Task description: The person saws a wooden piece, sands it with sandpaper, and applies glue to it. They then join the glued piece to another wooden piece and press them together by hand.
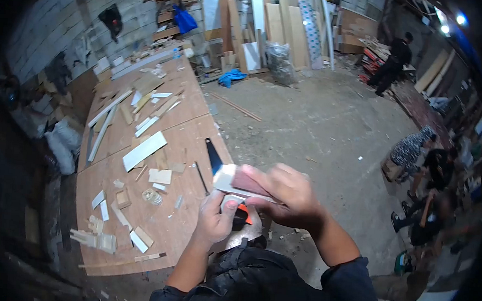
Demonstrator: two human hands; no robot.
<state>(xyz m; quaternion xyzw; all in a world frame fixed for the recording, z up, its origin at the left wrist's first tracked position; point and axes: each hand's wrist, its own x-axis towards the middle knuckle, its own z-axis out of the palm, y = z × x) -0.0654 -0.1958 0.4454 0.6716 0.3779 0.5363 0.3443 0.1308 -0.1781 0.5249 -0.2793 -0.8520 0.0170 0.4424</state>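
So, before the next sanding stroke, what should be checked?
1. Left hand grips board from below: ok.
2. Right hand holds sandpaper flat on board: ok.
3. Board resting on any support: cannot tell.
4. Saw on workbench clear of board: cannot tell, blade end hidden behind it.
5. Seated people well away across the floor: ok.

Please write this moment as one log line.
left hand: holds small board | right hand: presses sandpaper on it | nearby: workbench
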